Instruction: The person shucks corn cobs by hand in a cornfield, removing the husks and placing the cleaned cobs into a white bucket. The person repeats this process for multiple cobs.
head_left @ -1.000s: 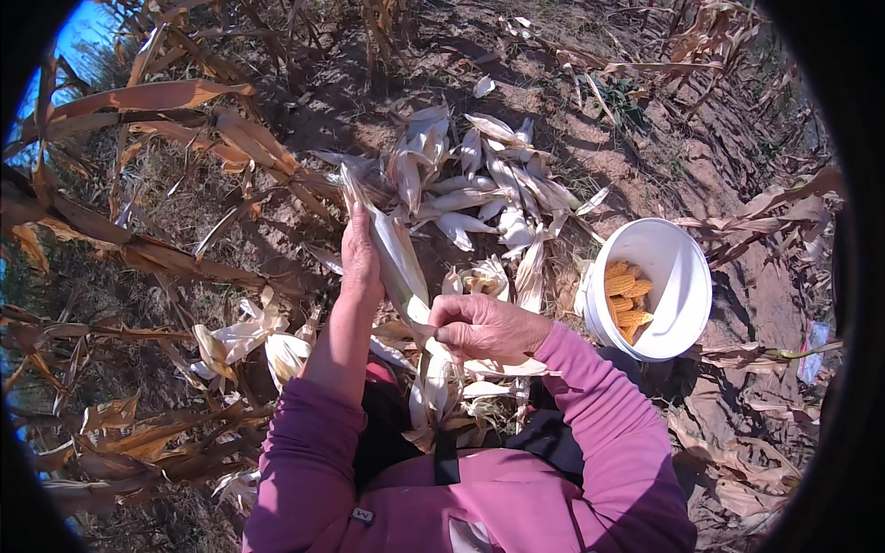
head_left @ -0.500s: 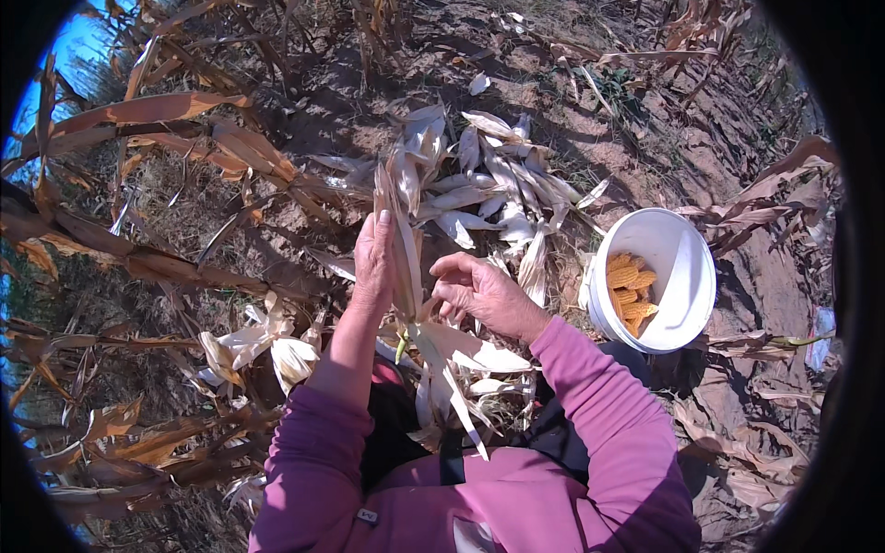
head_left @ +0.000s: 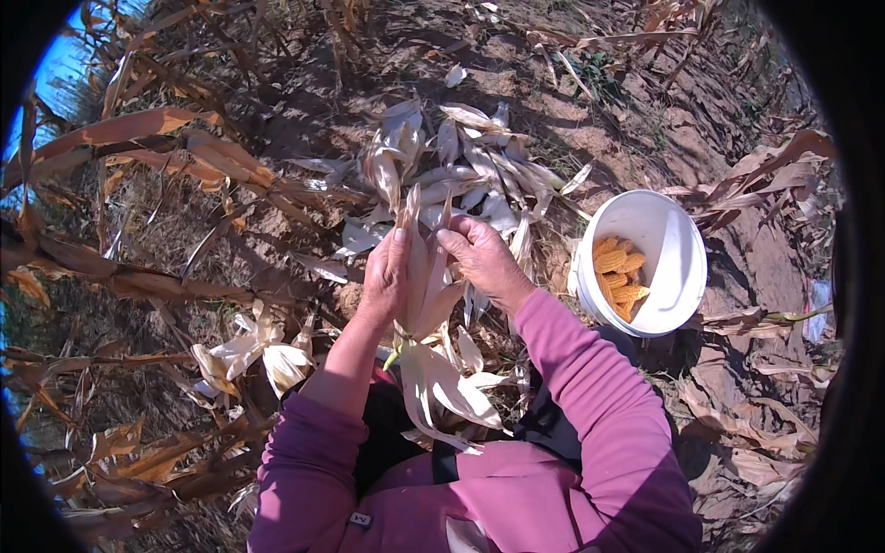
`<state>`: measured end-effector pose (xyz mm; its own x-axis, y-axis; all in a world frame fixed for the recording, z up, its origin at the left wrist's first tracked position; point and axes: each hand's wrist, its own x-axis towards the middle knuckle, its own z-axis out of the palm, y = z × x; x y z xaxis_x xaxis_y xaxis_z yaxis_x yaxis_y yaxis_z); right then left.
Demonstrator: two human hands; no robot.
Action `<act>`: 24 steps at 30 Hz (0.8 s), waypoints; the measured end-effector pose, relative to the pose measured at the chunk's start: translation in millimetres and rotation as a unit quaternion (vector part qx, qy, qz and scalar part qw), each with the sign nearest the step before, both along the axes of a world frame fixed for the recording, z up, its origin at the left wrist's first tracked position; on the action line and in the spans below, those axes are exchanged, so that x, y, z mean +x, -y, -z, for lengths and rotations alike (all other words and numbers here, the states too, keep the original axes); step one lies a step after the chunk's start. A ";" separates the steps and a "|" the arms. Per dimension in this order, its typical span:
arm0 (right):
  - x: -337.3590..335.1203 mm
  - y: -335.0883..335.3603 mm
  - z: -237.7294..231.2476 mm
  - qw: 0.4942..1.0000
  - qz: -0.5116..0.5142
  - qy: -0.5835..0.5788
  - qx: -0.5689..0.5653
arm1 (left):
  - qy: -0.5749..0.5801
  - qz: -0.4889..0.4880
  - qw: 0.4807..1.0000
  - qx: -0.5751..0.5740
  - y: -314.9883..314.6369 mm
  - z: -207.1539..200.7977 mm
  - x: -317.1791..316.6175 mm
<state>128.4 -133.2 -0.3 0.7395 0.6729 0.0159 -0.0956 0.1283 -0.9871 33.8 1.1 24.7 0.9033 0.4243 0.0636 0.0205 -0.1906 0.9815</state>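
An ear of corn in its pale dry husk [head_left: 426, 276] stands upright in front of me, tip pointing away. My left hand [head_left: 385, 276] is closed along its left side, thumb near the tip. On the other side my right hand [head_left: 484, 261] pinches a strip of husk close to the tip. Several peeled husk leaves [head_left: 447, 382] hang from the ear's base toward my lap, beside a short green stem [head_left: 393, 358]. The kernels are hidden by the husk.
At the right stands a white bucket [head_left: 680, 267] with several bare yellow corn cobs [head_left: 622, 272] inside. A pile of pale husks [head_left: 475, 166] lies ahead on the soil. More husks [head_left: 253, 355] lie at left, among dry cornstalks [head_left: 120, 272].
My right hand has moved up and away from me to the ear's tip and taken hold of a husk strip. The strips at the tip are now spread apart.
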 end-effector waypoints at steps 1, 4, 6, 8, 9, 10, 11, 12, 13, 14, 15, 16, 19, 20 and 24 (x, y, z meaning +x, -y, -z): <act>-1.3 -2.5 -3.4 0.999 -0.005 -0.027 0.031 | -0.004 -0.022 0.996 -0.092 -4.2 3.3 -0.4; -9.3 -1.8 -25.8 0.979 -0.113 -0.123 0.114 | -0.027 -0.100 0.954 -0.281 -21.9 7.5 -2.2; -13.3 6.2 -30.7 0.960 -0.213 -0.167 0.067 | -0.003 -0.178 0.943 -0.282 -38.2 6.5 -3.1; -19.3 15.0 -33.7 0.933 -0.317 -0.091 -0.141 | 0.029 -0.225 0.932 -0.282 -47.5 -7.2 -6.0; -30.2 16.3 -23.6 0.921 -0.332 0.085 -0.187 | 0.060 -0.257 0.918 -0.296 -60.8 -2.6 -5.9; -36.4 22.8 4.7 0.873 -0.360 0.269 -0.191 | 0.071 -0.273 0.906 -0.315 -65.8 -8.8 -5.8; -49.4 25.5 21.1 0.876 -0.353 0.259 -0.203 | 0.082 -0.289 0.893 -0.336 -68.0 -18.1 -7.1; -53.6 22.8 25.5 0.856 -0.368 0.285 -0.223 | 0.084 -0.311 0.892 -0.316 -63.0 -24.5 -5.5; -56.4 18.3 23.0 0.834 -0.385 0.312 -0.242 | 0.095 -0.299 0.896 -0.313 -64.3 -23.8 -7.4; -53.9 17.9 18.8 0.860 -0.406 0.187 -0.245 | 0.106 -0.287 0.900 -0.309 -65.4 -22.9 -9.0; -48.7 17.5 13.0 0.872 -0.420 0.059 -0.245 | 0.118 -0.274 0.904 -0.306 -66.2 -22.3 -10.4; -43.1 16.7 6.2 0.889 -0.407 -0.047 -0.206 | 0.109 -0.259 0.914 -0.293 -64.4 -24.0 -10.6; -30.6 12.6 -11.6 0.946 -0.265 -0.173 -0.062 | 0.080 -0.195 0.940 -0.269 -56.1 -24.6 -11.2; -28.8 9.4 -12.8 0.964 -0.243 -0.080 -0.070 | 0.069 -0.161 0.947 -0.270 -52.9 -18.8 -10.2; -44.1 -6.2 1.9 0.955 -0.191 0.154 -0.164 | 0.063 -0.081 0.944 -0.314 -27.2 -11.7 -3.9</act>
<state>84.3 -126.9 -2.2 0.4333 0.8988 -0.0660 0.2273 -0.1799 -0.9571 29.9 28.3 36.4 0.8253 0.5463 -0.1431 -0.1254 0.4243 0.8968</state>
